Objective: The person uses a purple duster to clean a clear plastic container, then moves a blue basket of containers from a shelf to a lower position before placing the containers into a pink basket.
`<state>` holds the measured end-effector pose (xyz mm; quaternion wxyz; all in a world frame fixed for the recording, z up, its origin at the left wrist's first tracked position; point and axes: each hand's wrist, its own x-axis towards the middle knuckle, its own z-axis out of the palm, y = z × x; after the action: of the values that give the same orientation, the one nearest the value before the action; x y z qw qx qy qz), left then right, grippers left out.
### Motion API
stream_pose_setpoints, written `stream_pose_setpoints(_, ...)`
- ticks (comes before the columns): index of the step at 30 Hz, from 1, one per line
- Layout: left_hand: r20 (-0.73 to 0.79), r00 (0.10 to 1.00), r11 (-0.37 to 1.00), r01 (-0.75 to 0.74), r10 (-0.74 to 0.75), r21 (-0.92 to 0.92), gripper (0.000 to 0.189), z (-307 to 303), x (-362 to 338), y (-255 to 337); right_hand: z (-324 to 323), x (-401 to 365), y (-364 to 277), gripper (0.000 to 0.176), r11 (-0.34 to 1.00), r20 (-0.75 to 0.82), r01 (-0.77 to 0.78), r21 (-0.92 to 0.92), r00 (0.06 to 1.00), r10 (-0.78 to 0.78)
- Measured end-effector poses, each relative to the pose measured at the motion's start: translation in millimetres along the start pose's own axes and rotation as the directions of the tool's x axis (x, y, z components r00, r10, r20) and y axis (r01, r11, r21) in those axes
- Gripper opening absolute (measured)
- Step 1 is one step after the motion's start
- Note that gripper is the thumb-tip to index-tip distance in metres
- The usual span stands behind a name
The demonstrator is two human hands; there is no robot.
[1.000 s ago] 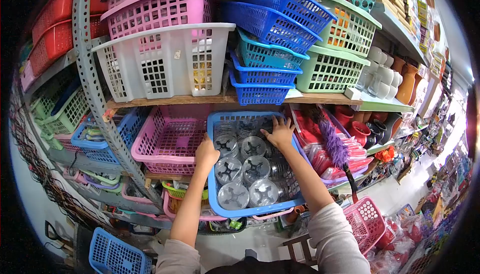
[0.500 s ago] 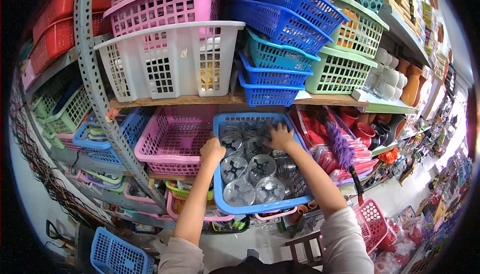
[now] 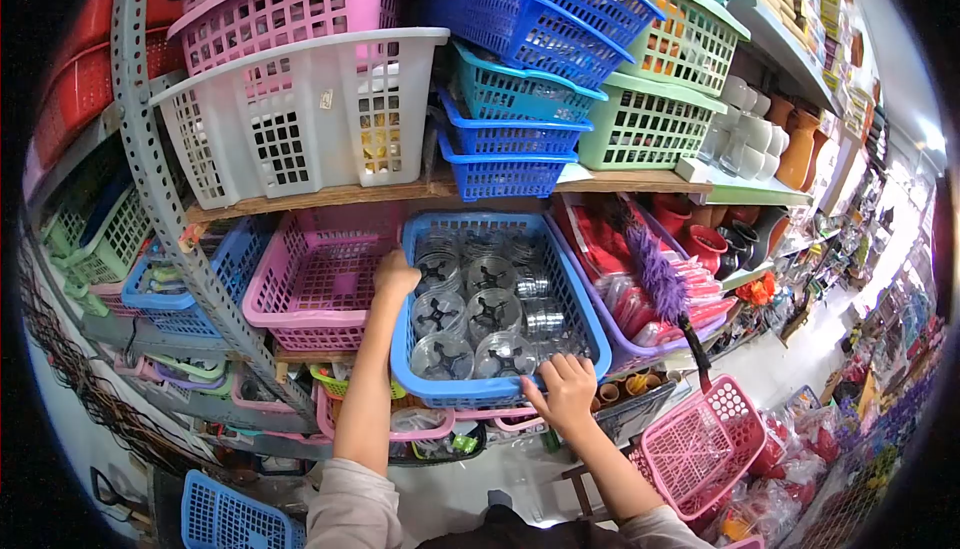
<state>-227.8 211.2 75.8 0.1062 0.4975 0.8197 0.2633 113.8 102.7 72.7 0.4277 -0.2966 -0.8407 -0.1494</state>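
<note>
A blue plastic basket [image 3: 500, 389] sits on the lower shelf, filled with round clear plastic containers [image 3: 494, 313] stacked in columns, with dark shapes showing through them. My left hand [image 3: 395, 274] is closed around the basket's left rim. At the front right corner, my right hand [image 3: 562, 394] curls over the rim, fingers inside and thumb along the front. Both hands touch only the basket, and the containers stay inside it.
A pink basket [image 3: 262, 299] stands to the left, beside a perforated metal post [image 3: 165, 139]. On the right are a purple basket [image 3: 640, 354] of red packets and a purple duster [image 3: 655, 274]. The wooden shelf above [image 3: 330, 201] carries stacked baskets.
My right hand has come out from among the containers and moved toward me onto the basket's front right rim. My left hand remains at the left rim. The camera view has shifted slightly.
</note>
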Motion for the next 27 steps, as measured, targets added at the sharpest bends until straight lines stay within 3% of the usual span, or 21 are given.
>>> stream_pose_setpoints(1,0.002,1.000,1.000,-0.005,0.005,-0.001,0.050,2.0,-9.1,0.0,4.8,-2.4,1.4,0.032,1.000,-0.037,-0.007,-0.003,0.999,0.006)
stream_pose_setpoints(2,-0.327,0.910,0.967,-0.238,0.253,0.086,0.043,6.1,-21.3,-0.5,11.7,-0.5,4.7,0.031,0.999,-0.122,0.039,-0.030,0.992,-0.043)
stream_pose_setpoints(3,-0.588,0.656,0.877,-0.414,0.474,0.244,0.036,7.5,-33.1,-0.1,15.4,-0.6,7.0,0.031,0.999,-0.130,0.037,-0.035,0.991,-0.041)
stream_pose_setpoints(5,-0.308,0.815,0.867,-0.491,0.492,0.085,0.036,-20.5,-94.8,28.3,21.2,-0.4,8.9,0.028,0.996,-0.170,0.054,-0.072,0.983,-0.065)
stream_pose_setpoints(7,-0.143,0.827,0.831,-0.554,0.543,-0.051,0.039,-33.4,-165.3,59.1,25.8,3.7,11.4,0.025,0.996,-0.205,0.048,-0.071,0.977,-0.062)
stream_pose_setpoints(9,0.034,0.866,0.865,-0.500,0.499,0.036,0.039,-35.6,-213.4,75.6,32.7,5.9,19.0,0.022,0.995,-0.236,0.052,-0.079,0.969,-0.069)
stream_pose_setpoints(11,-0.077,0.789,0.792,-0.606,0.610,0.074,0.040,-23.0,-236.1,76.2,39.9,11.4,29.2,0.018,0.998,-0.222,0.033,-0.056,0.974,-0.045)
stream_pose_setpoints(12,-0.251,0.645,0.690,-0.696,0.722,0.195,0.028,-3.4,-229.3,68.4,43.5,14.4,33.1,0.018,0.999,-0.216,0.028,-0.037,0.976,-0.036)
stream_pose_setpoints(13,-0.251,0.645,0.690,-0.698,0.722,0.194,0.028,6.6,-220.4,63.4,46.2,16.9,36.2,0.019,1.000,-0.211,0.025,-0.018,0.977,-0.028)
stream_pose_setpoints(15,-0.277,0.601,0.659,-0.643,0.750,0.391,0.023,16.7,-206.6,54.6,51.1,19.2,35.8,0.019,1.000,-0.186,0.002,-0.019,0.983,-0.006)
stream_pose_setpoints(19,-0.314,0.590,0.669,-0.664,0.744,0.335,0.020,12.9,-192.7,54.8,49.8,25.7,29.2,0.018,0.997,-0.105,-0.051,-0.054,0.993,0.045)
stream_pose_setpoints(20,-0.237,0.662,0.700,-0.634,0.711,0.329,0.025,11.4,-193.8,55.1,47.8,28.4,27.7,0.018,0.995,-0.106,-0.039,-0.094,0.994,0.029)
stream_pose_setpoints(21,-0.234,0.658,0.695,-0.639,0.716,0.328,0.025,9.9,-197.7,57.6,46.0,28.0,25.2,0.018,0.991,-0.107,-0.030,-0.134,0.994,0.015)
stream_pose_setpoints(22,-0.321,0.624,0.702,-0.634,0.712,0.324,0.029,8.8,-203.0,61.7,45.1,22.5,21.8,0.028,0.992,-0.004,-0.112,-0.055,0.994,0.112)
stream_pose_setpoints(23,-0.405,0.585,0.708,-0.630,0.703,0.318,0.034,9.3,-207.7,65.0,43.3,17.1,16.4,0.028,0.991,-0.006,-0.120,-0.062,0.993,0.120)
stream_pose_setpoints(24,-0.321,0.676,0.749,-0.602,0.663,0.278,0.049,15.6,-213.5,64.0,42.2,11.5,10.1,0.034,0.987,-0.061,-0.158,-0.033,0.986,0.156)
stream_pose_setpoints(25,-0.314,0.671,0.741,-0.612,0.672,0.275,0.049,22.5,-221.2,64.6,40.7,4.5,3.2,0.041,0.981,-0.114,-0.196,-0.003,0.974,0.195)
stream_pose_setpoints(26,-0.343,0.667,0.750,-0.595,0.661,0.288,0.053,30.6,-230.0,66.9,36.6,-6.8,-5.3,0.053,0.967,0.011,-0.254,-0.032,0.967,0.254)
stream_pose_setpoints(27,-0.370,0.661,0.758,-0.581,0.652,0.298,0.058,39.5,-239.0,67.8,31.7,-17.2,-14.6,0.057,0.961,0.032,-0.270,-0.053,0.962,0.272)
